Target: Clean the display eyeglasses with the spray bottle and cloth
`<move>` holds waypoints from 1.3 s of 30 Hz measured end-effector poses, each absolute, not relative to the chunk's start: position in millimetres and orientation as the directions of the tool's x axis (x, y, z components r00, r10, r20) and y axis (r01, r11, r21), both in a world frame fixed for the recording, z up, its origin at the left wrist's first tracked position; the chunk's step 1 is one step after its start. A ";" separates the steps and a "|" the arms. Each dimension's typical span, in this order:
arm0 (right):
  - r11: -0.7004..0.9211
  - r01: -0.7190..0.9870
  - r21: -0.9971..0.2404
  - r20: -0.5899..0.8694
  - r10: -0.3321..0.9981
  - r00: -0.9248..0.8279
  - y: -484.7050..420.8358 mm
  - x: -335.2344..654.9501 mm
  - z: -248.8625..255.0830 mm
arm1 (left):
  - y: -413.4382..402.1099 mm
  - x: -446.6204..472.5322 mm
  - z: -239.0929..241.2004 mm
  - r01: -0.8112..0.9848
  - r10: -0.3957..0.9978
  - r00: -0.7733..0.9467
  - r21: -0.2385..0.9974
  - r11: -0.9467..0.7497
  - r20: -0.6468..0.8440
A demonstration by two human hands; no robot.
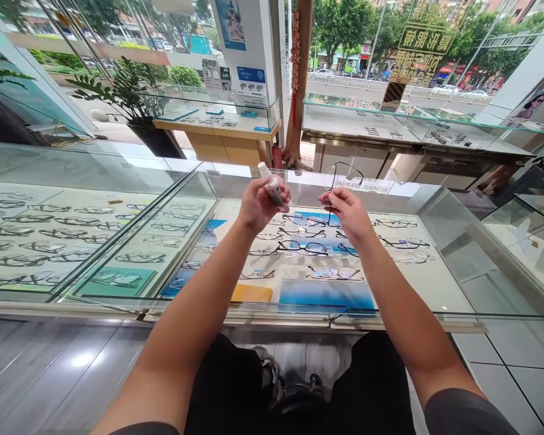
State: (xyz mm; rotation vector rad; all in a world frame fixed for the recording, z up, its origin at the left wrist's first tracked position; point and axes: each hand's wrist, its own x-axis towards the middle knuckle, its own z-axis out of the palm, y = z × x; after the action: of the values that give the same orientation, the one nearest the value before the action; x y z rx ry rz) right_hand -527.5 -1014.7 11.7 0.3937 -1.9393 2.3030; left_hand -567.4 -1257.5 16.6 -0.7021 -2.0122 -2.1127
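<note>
My left hand [259, 204] is closed round a small spray bottle [271, 183] with a white top, its nozzle turned to the right. My right hand [350, 211] pinches a pair of thin dark-framed glasses [347, 176] by the frame, lenses held up above the fingers. Both hands hover close together over a glass display case [439, 217], the bottle a short way left of the glasses.
Inside the case lie several rows of glasses [301, 246] on white and blue mats. A second glass case [63, 241] full of frames stands to the left. More glass counters [390, 121], a potted plant [131, 96] and a window to the street are behind. Grey floor tiles are below.
</note>
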 end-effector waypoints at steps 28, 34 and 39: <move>-0.256 -0.091 -0.962 0.180 -0.349 -0.920 -1032.2 -512.7 4.8 | -1231.9 -557.6 3.4 0.246 0.264 -0.936 0.969 0.019 0.232; -0.245 -0.095 -0.965 0.181 -0.356 -0.917 -1032.8 -512.8 5.3 | -1231.5 -556.4 3.2 0.248 0.267 -0.936 0.968 0.038 0.229; -0.248 -0.096 -0.964 0.184 -0.363 -0.914 -1033.0 -511.7 5.4 | -1231.0 -555.8 2.7 0.236 0.268 -0.938 0.971 0.025 0.221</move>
State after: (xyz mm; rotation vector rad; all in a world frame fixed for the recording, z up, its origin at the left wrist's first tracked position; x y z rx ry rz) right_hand -511.7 -1033.0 5.4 0.6286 -2.0200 2.5532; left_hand -555.8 -1231.0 2.7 -0.5566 -2.2659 -2.1383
